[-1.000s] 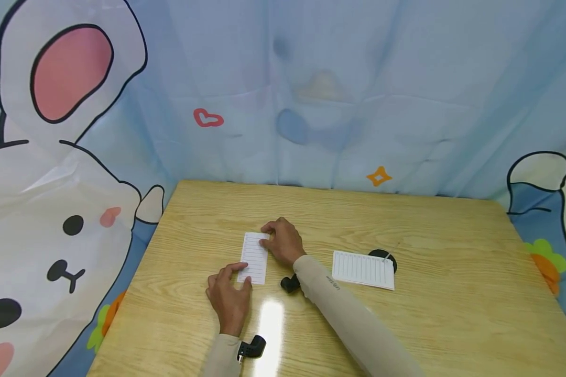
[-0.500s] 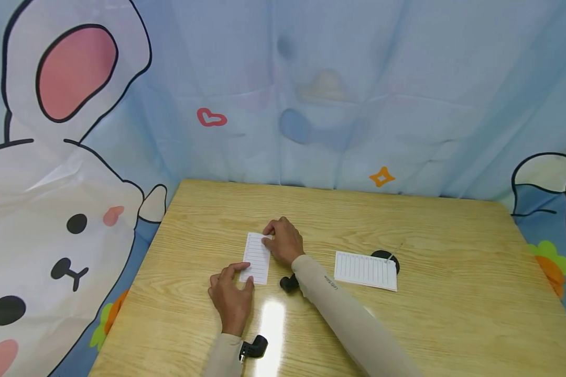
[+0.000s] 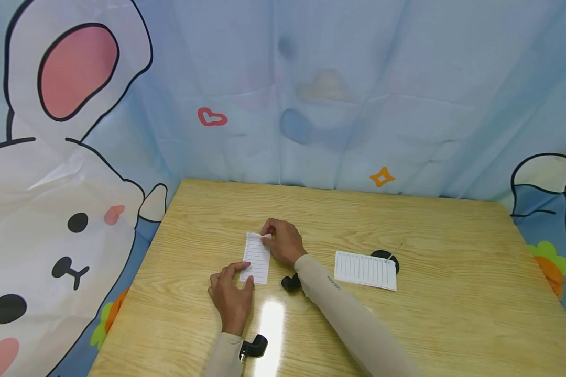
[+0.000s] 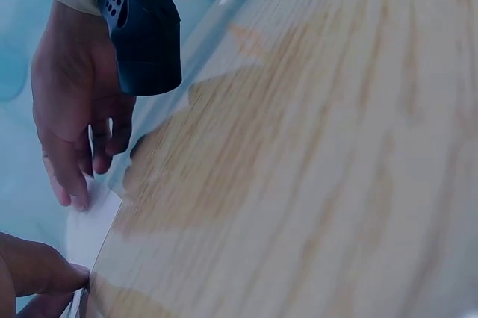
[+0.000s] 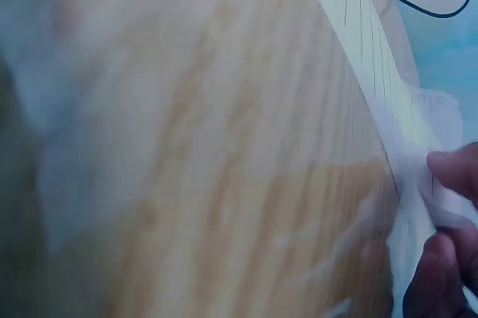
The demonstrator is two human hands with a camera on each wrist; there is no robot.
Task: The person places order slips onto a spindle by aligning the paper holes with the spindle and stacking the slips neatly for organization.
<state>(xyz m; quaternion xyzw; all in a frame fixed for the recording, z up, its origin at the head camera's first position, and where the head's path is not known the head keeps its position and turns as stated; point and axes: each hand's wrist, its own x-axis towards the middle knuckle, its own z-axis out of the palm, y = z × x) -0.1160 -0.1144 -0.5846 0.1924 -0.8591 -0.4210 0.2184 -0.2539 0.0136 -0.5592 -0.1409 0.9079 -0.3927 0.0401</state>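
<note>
A lined white sheet of paper (image 3: 257, 256) lies upright on the wooden table, left of centre. At its lower left corner is my left hand (image 3: 231, 301); the index fingertip rests on the sheet and the thumb touches near the bottom edge, with a gap between them. My right hand (image 3: 284, 242) pinches the upper right corner between thumb and index finger. In the right wrist view, that corner of the paper (image 5: 448, 217) bends up between the fingertips. Whether more sheets lie underneath, I cannot tell.
To the right lies a second lined white card stack (image 3: 365, 270), turned sideways, partly over a black round object (image 3: 381, 254) with a thin pale strip or string. A printed curtain (image 3: 330, 94) hangs behind the table (image 3: 453, 324).
My right fingers have shifted slightly at the paper's upper corner, which now looks lifted. My left hand keeps its place on the paper. The head view has shifted slightly.
</note>
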